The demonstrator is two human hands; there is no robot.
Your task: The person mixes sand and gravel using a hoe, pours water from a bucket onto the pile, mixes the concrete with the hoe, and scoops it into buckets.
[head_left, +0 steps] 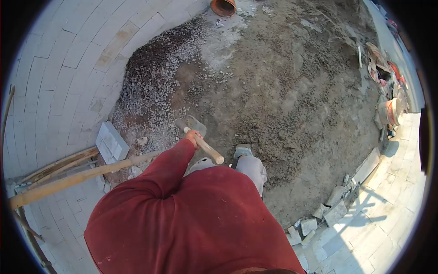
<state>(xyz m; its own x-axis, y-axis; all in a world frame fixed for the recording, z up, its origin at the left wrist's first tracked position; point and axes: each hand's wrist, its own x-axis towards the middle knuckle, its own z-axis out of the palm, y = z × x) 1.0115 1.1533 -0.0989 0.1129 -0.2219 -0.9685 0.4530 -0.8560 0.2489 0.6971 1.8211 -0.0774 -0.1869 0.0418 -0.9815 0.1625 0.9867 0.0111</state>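
Note:
My left hand (pixel 194 138), at the end of a red sleeve, is closed around the wooden handle of a shovel (pixel 210 151). The handle's butt points back toward my body. Beyond the hand, the grey blade (pixel 196 125) lies low over the ground, where gravel meets wet grey mix; its outline is faint. My right hand is out of view. A broad spread of lumpy grey mortar or concrete mix (pixel 292 100) covers the ground ahead and to the right. Loose gravel (pixel 155 77) is heaped at the left.
A block wall (pixel 68 68) curves along the left, with a pale block (pixel 112 142) and a wooden pole (pixel 77 180) near it. An orange container (pixel 223 7) lies at the far edge. At right are a bucket (pixel 390 112), sacks (pixel 378 61) and broken blocks (pixel 336 213).

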